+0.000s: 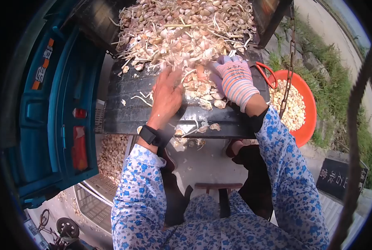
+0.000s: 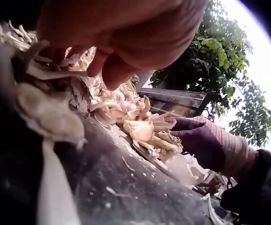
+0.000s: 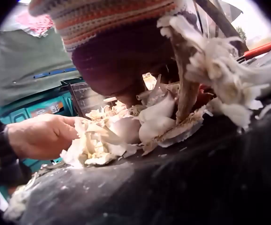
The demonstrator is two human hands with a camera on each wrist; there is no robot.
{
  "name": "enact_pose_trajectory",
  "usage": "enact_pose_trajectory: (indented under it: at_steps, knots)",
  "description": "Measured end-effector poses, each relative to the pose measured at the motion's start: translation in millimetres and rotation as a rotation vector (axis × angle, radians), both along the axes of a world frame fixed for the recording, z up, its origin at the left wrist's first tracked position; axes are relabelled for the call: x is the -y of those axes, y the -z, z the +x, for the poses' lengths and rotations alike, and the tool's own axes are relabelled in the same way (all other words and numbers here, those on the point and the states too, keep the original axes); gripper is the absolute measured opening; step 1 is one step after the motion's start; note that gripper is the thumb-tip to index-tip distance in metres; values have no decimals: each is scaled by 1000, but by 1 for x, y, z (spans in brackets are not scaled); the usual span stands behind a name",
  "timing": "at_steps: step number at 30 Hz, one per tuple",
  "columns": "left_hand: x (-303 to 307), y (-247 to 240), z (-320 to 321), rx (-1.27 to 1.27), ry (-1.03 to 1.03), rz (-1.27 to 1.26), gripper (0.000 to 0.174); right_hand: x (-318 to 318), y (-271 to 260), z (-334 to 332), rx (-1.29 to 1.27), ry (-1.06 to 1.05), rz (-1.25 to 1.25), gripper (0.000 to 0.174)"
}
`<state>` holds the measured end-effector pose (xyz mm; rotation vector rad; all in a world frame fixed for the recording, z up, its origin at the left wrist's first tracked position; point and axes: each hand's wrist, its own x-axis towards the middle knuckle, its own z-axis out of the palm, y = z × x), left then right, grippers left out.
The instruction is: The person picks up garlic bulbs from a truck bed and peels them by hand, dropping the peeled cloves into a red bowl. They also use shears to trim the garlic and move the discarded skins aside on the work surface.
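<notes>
A heap of garlic cloves, skins and stalks [image 1: 186, 31] covers the far part of a dark board [image 1: 127, 110]. My bare left hand [image 1: 168, 93], with a black band at the wrist, is at the left of the heap's near edge, its fingers loosely bent and blurred among the garlic. On the right side, my right hand [image 1: 236, 79] wears a striped glove with a purple palm. Its fingers reach over and touch the garlic. Between the hands lie loose cloves and skins [image 3: 156, 119]. In the left wrist view, the gloved hand [image 2: 203, 143] is beside the garlic.
Red handles of a tool [image 1: 267, 75] lie beside the gloved hand. An orange-red basin [image 1: 311, 110] of pale cloves stands at right, behind a hanging chain [image 1: 291, 62]. A blue vehicle [image 1: 57, 121] and a crate [image 1: 95, 204] are at left. More garlic [image 1: 113, 154] lies below the board.
</notes>
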<state>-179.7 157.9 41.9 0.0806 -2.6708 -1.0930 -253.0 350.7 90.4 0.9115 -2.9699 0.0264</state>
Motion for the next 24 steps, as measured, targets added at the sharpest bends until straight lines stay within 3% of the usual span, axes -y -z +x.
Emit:
enact_pose_trajectory:
  at_steps: [1,6,11,16,19,21,24]
  knots:
    - [-2,-4,5,-72,14,62,40,0,-1,3,-14,-19,-3,25]
    - [-18,-21,18,-67,120,-129,26,-10,2,27,1,-131,-146,27]
    - [-33,-29,22,60,156,-256,28,-31,-14,40,-166,46,-542,33]
    - [-43,-19,21,-76,196,-319,14,-48,-26,69,-134,94,-986,29]
    - [-36,-15,24,-109,99,-218,14,-48,-37,94,41,198,-1093,28]
    - [-33,-21,30,-28,52,334,22,-47,-34,105,107,217,-1189,26]
    - [-38,-42,50,182,1,787,20,-39,-35,118,249,241,-1254,24]
